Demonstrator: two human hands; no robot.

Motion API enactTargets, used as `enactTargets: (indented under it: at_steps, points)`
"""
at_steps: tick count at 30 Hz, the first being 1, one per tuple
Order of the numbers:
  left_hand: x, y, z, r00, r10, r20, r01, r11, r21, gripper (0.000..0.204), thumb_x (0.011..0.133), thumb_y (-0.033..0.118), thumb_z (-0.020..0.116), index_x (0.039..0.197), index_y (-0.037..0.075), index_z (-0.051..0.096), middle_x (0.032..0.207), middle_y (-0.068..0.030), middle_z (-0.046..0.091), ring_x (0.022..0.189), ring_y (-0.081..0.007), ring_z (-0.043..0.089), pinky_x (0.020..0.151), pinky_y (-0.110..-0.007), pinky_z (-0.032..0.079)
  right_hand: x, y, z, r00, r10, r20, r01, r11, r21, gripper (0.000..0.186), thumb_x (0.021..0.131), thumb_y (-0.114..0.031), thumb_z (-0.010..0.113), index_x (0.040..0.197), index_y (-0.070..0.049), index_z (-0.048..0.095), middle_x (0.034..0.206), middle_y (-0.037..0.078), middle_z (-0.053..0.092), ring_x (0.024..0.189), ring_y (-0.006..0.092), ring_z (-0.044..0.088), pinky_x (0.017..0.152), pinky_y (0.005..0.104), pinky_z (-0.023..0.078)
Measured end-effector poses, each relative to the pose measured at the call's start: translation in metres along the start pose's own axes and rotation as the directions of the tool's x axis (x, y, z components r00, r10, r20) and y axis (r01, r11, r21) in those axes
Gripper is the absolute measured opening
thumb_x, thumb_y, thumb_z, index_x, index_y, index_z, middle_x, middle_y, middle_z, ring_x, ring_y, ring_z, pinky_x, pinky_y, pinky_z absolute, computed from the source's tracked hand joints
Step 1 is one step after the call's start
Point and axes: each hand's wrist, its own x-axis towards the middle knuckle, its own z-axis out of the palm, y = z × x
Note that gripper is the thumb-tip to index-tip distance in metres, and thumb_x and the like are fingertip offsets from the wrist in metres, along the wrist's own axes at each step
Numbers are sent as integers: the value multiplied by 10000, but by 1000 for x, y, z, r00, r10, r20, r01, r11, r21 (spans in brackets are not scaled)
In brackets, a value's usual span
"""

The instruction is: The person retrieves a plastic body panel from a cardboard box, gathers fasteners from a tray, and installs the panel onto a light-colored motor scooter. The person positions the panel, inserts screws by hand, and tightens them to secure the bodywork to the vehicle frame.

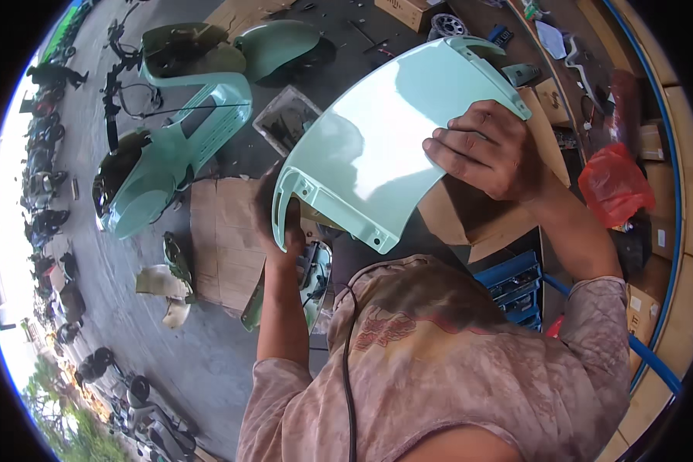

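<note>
A curved, glossy mint-green scooter body panel (pixel 362 131) is held up in front of my chest. It has mounting tabs with holes along its near edge. My right hand (pixel 494 150) grips its right side, the fingers bent over the shiny outer face and the thumb out of sight. At the near left corner, my left hand (pixel 268 208) holds the panel from beside and beneath, its fingers mostly hidden behind it. Under the panel, an open cardboard box (pixel 508 235) shows to the right.
Mint-green scooter parts (pixel 142 202) lie at the far left on the grey floor (pixel 142 346). Flattened cardboard (pixel 222 231) and a grey tray (pixel 286 115) are near my left arm. A blue toolbox (pixel 512 281) and red plastic bag (pixel 616 185) sit right. Parked motorbikes line the left side.
</note>
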Motion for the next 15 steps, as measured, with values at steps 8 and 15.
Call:
enactTargets:
  at_steps: [8, 15]
  points:
    - [-3, -17, -83, 999, 22, 39, -24, 998, 53, 603, 765, 155, 653, 1299, -27, 439, 1320, -268, 497, 1238, -379, 495, 1023, -435, 392, 88, -11, 49, 984, -176, 8, 175, 981, 88, 220, 723, -134, 670, 943, -128, 672, 829, -41, 618, 773, 124, 594, 727, 299, 489]
    - [5, -38, -172, 991, 84, 99, -79, 995, -57, 727, 778, 264, 667, 1380, -1, 357, 1407, -305, 371, 1330, -416, 369, 1064, -493, 324, 179, -23, 122, 950, -308, -49, 311, 927, 208, 226, 725, -149, 664, 949, -121, 685, 826, -19, 636, 789, 147, 604, 733, 308, 510]
